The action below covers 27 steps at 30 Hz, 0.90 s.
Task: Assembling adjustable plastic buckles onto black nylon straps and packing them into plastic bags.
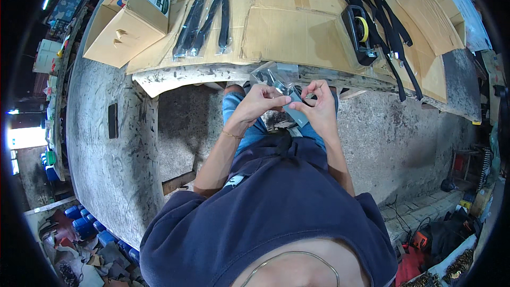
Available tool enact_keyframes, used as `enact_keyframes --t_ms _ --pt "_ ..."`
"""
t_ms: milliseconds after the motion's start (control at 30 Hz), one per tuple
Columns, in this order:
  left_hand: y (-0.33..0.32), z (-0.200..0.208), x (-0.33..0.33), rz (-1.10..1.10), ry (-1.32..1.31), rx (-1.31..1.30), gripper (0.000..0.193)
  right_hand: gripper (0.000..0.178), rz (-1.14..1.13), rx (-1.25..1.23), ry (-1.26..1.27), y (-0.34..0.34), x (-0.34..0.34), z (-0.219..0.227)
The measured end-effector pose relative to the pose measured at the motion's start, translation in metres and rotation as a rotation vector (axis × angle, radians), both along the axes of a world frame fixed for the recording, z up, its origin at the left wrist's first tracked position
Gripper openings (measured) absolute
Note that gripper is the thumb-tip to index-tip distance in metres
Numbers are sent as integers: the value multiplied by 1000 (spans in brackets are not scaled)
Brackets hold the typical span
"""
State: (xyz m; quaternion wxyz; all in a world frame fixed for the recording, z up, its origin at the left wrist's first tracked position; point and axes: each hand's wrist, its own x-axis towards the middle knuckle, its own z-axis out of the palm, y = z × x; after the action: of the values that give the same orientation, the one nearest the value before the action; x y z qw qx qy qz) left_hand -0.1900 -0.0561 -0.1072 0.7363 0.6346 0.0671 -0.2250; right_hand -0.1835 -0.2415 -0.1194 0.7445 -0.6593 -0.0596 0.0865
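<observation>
Just off the table's near edge, above my lap, both hands meet over a grey-green card (pixel 299 116) and a clear plastic bag (pixel 272 73). My left hand (pixel 258 104) is closed, its thumb and fingers pinching the card's upper left side beside the bag. My right hand (pixel 320 107) pinches the card's right side between thumb and forefinger, with the other fingers curled. Something dark shows at the card's top between the hands; I cannot make out what it is. The bag's far end touches the table edge.
Flat cardboard (pixel 287 34) covers the table. On it lie bagged black straps (pixel 204 26), loose black straps with metal clips (pixel 390 24) and a black tape dispenser (pixel 352 32). Open cardboard boxes stand left (pixel 125 29) and right (pixel 429 13). A grey worktop (pixel 114 170) runs along my left.
</observation>
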Motion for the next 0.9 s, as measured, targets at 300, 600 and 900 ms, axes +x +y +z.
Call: enact_keyframes --t_ms 300,600,900 --pt "-2 3 2 177 -131 24 13 29 254 32 78 -12 3 -9" --pt "14 -3 11 237 -103 30 26 17 192 6 143 0 -1 -8" --pt "25 8 25 309 -113 -189 20 17 112 -49 98 7 -4 -9"
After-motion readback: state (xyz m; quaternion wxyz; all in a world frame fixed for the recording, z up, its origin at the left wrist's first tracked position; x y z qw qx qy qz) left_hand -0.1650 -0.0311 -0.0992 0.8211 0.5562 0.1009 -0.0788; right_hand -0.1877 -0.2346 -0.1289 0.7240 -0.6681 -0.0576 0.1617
